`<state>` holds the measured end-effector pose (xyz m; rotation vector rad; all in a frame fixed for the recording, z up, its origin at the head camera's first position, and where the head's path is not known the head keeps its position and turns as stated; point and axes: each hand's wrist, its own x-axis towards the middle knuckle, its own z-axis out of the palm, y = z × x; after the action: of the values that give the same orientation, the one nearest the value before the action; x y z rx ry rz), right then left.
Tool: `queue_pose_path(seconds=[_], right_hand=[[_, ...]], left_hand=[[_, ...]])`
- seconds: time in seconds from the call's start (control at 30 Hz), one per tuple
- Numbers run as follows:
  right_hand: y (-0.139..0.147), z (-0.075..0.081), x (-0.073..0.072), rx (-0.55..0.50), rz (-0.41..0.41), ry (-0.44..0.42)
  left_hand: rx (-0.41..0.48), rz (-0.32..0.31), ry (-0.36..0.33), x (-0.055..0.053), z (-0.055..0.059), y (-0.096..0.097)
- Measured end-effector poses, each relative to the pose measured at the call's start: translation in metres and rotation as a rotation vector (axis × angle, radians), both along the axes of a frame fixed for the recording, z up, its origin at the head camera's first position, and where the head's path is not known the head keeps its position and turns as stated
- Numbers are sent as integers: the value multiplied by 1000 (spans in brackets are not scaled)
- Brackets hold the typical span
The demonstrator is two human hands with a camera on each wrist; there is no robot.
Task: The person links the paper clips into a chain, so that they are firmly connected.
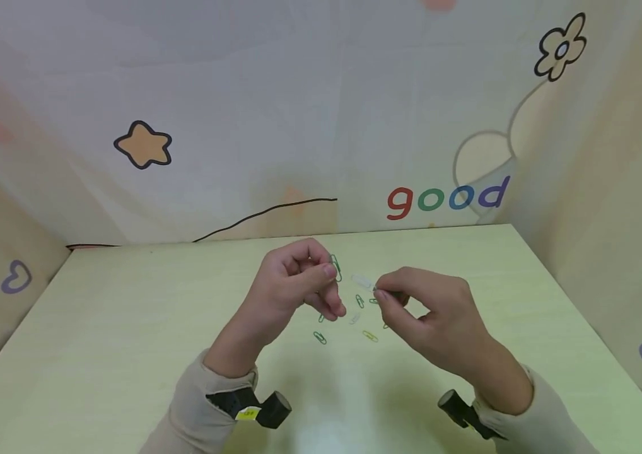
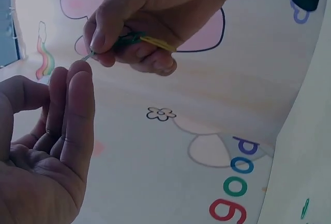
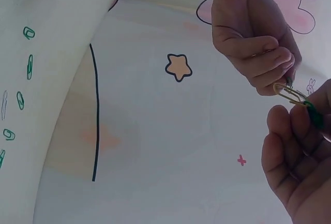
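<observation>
My left hand (image 1: 296, 282) is raised over the table, thumb and forefinger pinching a green paper clip (image 1: 337, 270) at their tips. Facing it, my right hand (image 1: 437, 312) pinches paper clips between thumb and forefinger. In the right wrist view a green clip (image 3: 314, 114) lies between the right fingers, and a yellow clip (image 3: 289, 93) sticks out toward the left fingertips. The left wrist view shows green (image 2: 129, 39) and yellow (image 2: 158, 43) clips hanging under the right fingers. A pale clip (image 1: 362, 280) shows in the gap between the hands.
Loose paper clips lie on the light table (image 1: 128, 328) below the hands: several green ones (image 1: 320, 338), a yellow one (image 1: 370, 336) and a whitish one (image 1: 354, 319). A printed cloth (image 1: 241, 126) stands behind and at both sides. Each wrist wears a black camera strap (image 1: 236, 400).
</observation>
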<state>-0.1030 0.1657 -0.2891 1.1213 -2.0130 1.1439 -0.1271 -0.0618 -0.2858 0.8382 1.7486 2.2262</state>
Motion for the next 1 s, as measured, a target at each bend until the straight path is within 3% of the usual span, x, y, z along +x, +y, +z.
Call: queue_pose_path(seconds=[0.2, 0.33, 0.7, 1.0], right_hand=[[-4, 3, 1, 4, -5, 212], [-5, 5, 2, 5, -8, 290], [-9, 5, 3, -59, -14, 299], [-7, 7, 6, -110, 50, 298]], left_hand=[[20, -52, -88, 12, 3, 10], [20, -65, -120, 17, 4, 15], [154, -228, -152, 26, 0, 22], [153, -150, -125, 25, 0, 24]])
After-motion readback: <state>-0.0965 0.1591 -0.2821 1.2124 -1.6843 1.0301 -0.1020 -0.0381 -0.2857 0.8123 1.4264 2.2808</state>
